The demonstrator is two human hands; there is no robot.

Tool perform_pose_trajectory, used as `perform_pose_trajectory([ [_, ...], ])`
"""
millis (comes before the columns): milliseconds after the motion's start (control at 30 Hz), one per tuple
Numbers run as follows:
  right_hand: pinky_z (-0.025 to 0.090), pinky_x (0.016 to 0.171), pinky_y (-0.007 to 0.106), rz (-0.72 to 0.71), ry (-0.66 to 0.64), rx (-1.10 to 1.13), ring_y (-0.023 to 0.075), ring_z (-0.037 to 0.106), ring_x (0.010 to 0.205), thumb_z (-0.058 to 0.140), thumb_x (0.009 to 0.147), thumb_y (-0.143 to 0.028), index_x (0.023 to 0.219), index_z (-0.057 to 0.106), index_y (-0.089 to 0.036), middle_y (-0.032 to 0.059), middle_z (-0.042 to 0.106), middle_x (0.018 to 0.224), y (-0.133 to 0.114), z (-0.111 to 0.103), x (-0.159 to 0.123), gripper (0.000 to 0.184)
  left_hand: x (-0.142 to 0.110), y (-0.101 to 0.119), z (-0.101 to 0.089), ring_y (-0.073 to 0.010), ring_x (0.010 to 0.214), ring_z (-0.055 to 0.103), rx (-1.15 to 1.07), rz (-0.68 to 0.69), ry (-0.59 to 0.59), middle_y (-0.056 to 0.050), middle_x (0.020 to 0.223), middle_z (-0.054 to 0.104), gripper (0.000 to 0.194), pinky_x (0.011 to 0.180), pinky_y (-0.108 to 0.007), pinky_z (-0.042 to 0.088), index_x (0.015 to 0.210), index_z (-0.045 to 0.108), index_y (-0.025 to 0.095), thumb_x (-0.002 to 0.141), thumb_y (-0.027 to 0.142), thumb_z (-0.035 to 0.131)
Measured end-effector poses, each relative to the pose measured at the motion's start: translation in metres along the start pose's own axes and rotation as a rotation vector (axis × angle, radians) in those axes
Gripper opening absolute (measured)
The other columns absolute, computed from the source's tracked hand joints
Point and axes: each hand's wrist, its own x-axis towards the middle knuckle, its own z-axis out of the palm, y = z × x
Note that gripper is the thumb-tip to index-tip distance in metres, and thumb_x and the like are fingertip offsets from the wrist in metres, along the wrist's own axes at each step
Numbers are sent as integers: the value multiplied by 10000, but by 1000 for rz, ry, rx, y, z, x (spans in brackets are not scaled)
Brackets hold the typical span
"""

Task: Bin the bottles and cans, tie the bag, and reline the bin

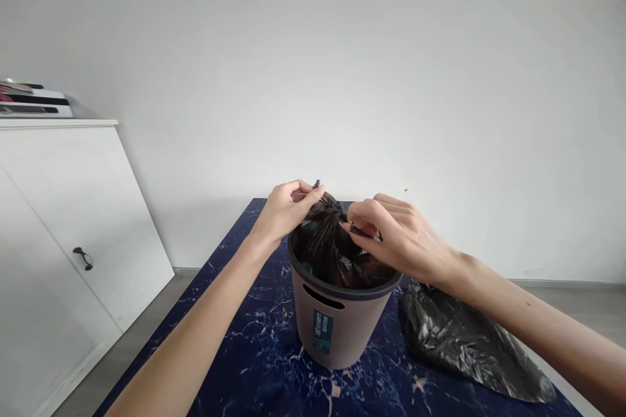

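A black garbage bag [333, 244] sits inside a brownish trash can [337, 332] with a dark rim, a slot handle and a teal label. The bag's top is gathered and twisted into what looks like a knot above the rim. My left hand [292, 208] pinches one end of the bag on the left of the twist. On the other side, my right hand [391, 231] is closed around the opposite end, with a bit of black plastic showing between its fingers. What lies inside the bag is hidden.
Under the can is a table [254, 365] with a dark blue marbled top. Another black plastic bag [464, 342] lies crumpled to the right, partly beneath my right forearm. A white cabinet [59, 221] stands at left, and a white wall [313, 78] rises behind.
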Motion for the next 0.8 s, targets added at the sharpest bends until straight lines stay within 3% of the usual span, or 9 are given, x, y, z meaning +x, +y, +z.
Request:
perform_pose_trajectory([
  [133, 434, 579, 297, 238, -166, 208, 147, 531, 625, 524, 1023, -223, 1126, 438, -269, -40, 559, 732, -13, -18, -23, 142, 0, -18, -7, -307, 1077, 693, 121, -44, 57, -112, 1052, 777, 363, 936, -417, 475, 861, 729, 203, 891, 563, 696],
  [233, 416, 545, 294, 331, -280, 277, 141, 509, 578, 527, 1028, -270, 1122, 448, -283, -54, 555, 713, -18, -31, -34, 123, -5, -27, -11, -321, 1109, 689, 131, -78, 20, -118, 1101, 777, 401, 971, -436, 473, 884, 752, 210, 883, 607, 696],
  [333, 406, 517, 300, 404, -385, 309, 148, 532, 562, 531, 1047, -344, 1144, 502, -283, -53, 564, 693, -18, -36, -32, 118, -9, -35, -14, -321, 1173, 673, 54, -78, -58, -116, 1190, 767, 434, 1022, -429, 473, 974, 775, 222, 875, 638, 709],
  [433, 465, 553, 310, 485, -376, 275, 172, 630, 667, 591, 1023, -484, 1163, 572, -268, -4, 646, 807, -16, -32, -20, 258, -11, -52, -17, -316, 1304, 613, -103, -89, -5, -122, 1350, 712, 511, 1080, -404, 463, 1124, 755, 229, 920, 683, 638],
  [533, 537, 639, 351, 481, -373, 183, 208, 696, 802, 629, 989, -512, 1235, 629, -247, 82, 699, 1082, -13, -19, -6, 361, -15, -90, -18, -298, 1339, 598, -252, -111, 155, -139, 1394, 681, 598, 1050, -351, 500, 1144, 713, 211, 966, 741, 502],
  [600, 551, 666, 387, 452, -413, 111, 240, 718, 848, 634, 981, -460, 1242, 664, -225, 116, 700, 1183, -11, -9, 1, 353, -22, -124, -17, -286, 1269, 647, -231, -209, 291, -136, 1323, 710, 662, 991, -327, 532, 1077, 685, 212, 938, 815, 451],
  [733, 537, 662, 389, 452, -489, 71, 265, 733, 874, 613, 955, -256, 1054, 726, -220, 76, 766, 1043, -8, 6, 11, 154, -48, -190, -14, -345, 1146, 686, -120, -331, 328, -165, 1150, 745, 724, 911, -396, 548, 956, 676, 190, 894, 869, 434],
  [800, 532, 666, 381, 489, -443, 93, 247, 733, 846, 584, 951, -201, 1002, 726, -228, 54, 783, 989, -8, 6, 15, 153, -62, -213, -13, -350, 1084, 694, -51, -354, 311, -149, 1055, 752, 688, 897, -416, 539, 910, 689, 193, 903, 838, 452],
])
